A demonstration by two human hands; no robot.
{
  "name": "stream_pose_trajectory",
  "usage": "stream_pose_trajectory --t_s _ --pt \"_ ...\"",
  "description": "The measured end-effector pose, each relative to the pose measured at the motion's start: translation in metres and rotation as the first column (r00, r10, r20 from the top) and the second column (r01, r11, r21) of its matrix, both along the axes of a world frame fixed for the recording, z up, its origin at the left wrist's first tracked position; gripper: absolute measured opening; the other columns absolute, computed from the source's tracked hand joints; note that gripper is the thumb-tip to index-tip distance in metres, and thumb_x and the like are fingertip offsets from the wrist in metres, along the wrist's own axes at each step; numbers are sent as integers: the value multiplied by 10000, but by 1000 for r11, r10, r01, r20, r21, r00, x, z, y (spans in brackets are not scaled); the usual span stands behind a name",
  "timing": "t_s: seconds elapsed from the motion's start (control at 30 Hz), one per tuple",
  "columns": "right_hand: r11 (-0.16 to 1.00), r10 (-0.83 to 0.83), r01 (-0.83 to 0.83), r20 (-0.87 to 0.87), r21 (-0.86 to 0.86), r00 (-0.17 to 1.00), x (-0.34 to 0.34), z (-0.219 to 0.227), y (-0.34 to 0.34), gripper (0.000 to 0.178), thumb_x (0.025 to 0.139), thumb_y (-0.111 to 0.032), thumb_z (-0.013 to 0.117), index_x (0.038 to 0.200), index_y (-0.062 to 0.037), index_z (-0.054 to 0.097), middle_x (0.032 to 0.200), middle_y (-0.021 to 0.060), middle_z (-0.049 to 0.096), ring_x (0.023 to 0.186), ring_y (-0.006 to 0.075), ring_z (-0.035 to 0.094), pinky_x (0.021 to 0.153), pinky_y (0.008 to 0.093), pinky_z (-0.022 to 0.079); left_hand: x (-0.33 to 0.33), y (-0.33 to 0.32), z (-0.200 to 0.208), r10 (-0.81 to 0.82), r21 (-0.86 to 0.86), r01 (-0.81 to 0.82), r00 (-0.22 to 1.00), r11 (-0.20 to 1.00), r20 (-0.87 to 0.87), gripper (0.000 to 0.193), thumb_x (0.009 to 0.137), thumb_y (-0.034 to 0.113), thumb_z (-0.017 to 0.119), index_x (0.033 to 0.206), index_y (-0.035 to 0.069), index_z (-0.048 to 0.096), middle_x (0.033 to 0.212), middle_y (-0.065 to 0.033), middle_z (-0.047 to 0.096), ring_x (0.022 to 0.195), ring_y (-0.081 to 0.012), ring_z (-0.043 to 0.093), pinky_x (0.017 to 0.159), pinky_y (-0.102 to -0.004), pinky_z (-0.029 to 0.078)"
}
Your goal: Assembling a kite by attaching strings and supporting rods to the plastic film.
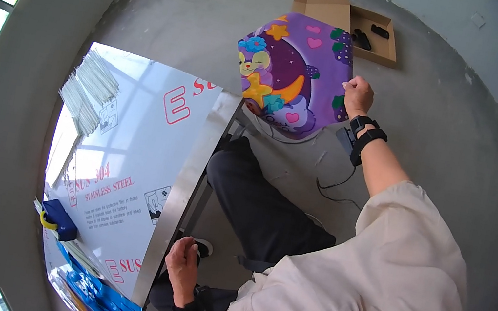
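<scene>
Near the table's right edge, my left hand (182,265) hangs with its fingers curled together, and nothing shows in them. My right hand (358,97) is a loose fist at the right edge of a purple many-cornered item (330,56) printed with cartoon animals, stars, hearts and a moon. Its fingertips overlap that edge; whether they grip it or anything else is hidden. The purple item's kind is not plain. Black straps with small devices (364,134) are on both wrists.
Left of me stands a steel-topped table (190,165) under printed protective film. On it lie stacks of thin white pieces (91,84), a dark blue object with a yellow ring (59,220) and blue plastic packaging (105,293). An opened cardboard box (383,54) holds black items. A dark cable (338,198) crosses the floor.
</scene>
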State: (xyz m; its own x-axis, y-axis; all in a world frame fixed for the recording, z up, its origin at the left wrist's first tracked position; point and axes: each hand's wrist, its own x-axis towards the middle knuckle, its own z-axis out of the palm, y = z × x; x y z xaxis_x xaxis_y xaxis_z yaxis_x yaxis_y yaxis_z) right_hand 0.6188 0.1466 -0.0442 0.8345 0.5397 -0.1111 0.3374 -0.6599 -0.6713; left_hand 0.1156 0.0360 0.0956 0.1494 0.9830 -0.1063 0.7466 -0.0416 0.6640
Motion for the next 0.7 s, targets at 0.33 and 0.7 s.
stream_pose_trajectory --t_s 0.33,0.7 --pt "873 467 -487 220 40 856 84 11 85 745 552 -206 818 1200 -39 491 1235 178 495 1145 318 481 954 368 409 5 1 2 -69 -28 67 993 997 -101 152 774 -7 608 923 -28 587 823 -169 623 751 -295 629 665 -328 491" --pt "753 640 -510 283 -414 715 61 59 90 315 665 -142 711 968 -106 633 947 89 644 948 297 593 798 386 471 27 15 4 -141 -14 141 985 990 -99 138 773 -13 589 910 -25 584 832 -176 615 745 -339 609 660 -354 487"
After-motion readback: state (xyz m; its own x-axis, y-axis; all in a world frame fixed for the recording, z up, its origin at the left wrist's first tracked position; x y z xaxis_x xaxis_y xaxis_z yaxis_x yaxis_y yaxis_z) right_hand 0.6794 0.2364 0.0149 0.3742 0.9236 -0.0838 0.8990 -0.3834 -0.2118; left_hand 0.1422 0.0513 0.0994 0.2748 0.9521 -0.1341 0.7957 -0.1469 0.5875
